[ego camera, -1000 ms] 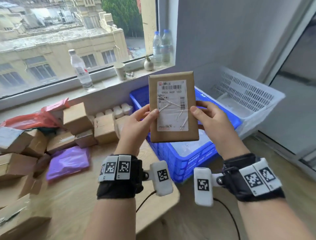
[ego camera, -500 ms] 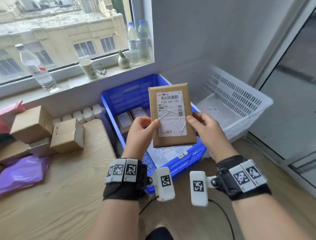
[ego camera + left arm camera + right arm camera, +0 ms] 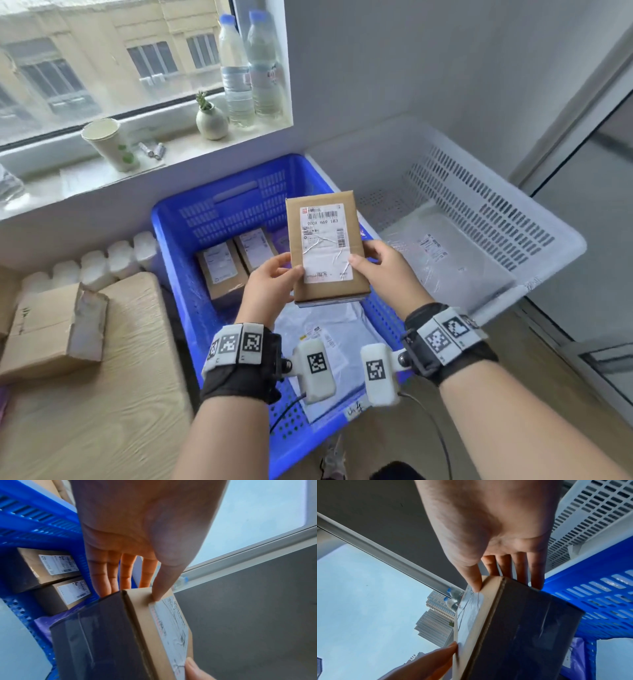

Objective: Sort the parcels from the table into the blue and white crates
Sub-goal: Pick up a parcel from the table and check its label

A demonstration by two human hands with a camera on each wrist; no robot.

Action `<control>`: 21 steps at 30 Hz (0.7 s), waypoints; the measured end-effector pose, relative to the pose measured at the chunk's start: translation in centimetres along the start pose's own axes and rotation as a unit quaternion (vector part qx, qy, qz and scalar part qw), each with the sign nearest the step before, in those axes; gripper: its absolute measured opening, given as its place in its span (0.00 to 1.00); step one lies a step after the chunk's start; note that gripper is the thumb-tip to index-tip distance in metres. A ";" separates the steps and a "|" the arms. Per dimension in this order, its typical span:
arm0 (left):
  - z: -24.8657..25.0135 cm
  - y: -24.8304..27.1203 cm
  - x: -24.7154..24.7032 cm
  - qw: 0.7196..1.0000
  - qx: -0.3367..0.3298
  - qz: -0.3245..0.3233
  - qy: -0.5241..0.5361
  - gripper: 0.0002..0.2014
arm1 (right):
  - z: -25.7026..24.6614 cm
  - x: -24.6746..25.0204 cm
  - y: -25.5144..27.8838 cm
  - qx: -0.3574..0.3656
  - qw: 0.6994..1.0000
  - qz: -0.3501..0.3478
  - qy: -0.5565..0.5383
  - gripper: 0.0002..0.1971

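Labelled brown parcel (image 3: 327,246) upright above blue crate (image 3: 219,205)

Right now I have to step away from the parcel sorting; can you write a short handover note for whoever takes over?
Left hand and right hand: each pinches a lower side of the flat brown cardboard parcel with the white shipping label, thumbs on the label face, fingers behind. It is held upright above the blue slotted plastic crate.
Done: the blue crate holds two brown labelled boxes and a white plastic mailer; the white slotted plastic crate holds a clear-wrapped flat packet.
Left: put this parcel in a crate, then sort the taped cardboard box on the wooden table.
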State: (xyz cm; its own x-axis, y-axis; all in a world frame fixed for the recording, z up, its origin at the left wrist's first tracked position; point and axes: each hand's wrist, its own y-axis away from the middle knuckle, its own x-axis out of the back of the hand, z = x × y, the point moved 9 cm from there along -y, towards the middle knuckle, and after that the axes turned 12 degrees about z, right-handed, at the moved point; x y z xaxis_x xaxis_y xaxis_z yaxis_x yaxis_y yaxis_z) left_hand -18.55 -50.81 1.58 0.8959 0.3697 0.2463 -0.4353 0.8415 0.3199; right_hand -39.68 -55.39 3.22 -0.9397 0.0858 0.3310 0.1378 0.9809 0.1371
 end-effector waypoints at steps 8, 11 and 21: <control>-2.2 -6.6 -1.7 0.998 0.026 0.007 -0.061 0.17 | 3.4 -6.2 -7.7 -0.031 0.996 -0.053 0.058 0.13; -3.0 -9.2 -2.3 0.993 0.032 0.024 -0.107 0.14 | 4.1 -8.5 -10.5 -0.035 0.993 -0.084 0.075 0.15; -7.2 -18.1 -4.2 0.967 0.036 0.089 -0.234 0.12 | 9.7 -16.4 -18.0 -0.054 0.977 -0.131 0.160 0.24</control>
State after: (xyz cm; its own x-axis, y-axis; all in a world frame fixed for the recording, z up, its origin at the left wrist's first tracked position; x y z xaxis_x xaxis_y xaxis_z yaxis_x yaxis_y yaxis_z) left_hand -13.76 -64.81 -11.81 0.6741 0.2735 0.6862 -0.5998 0.7449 0.2923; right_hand -29.74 -72.80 -13.72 -0.8033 -0.2411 0.5446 -0.0450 0.9363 0.3482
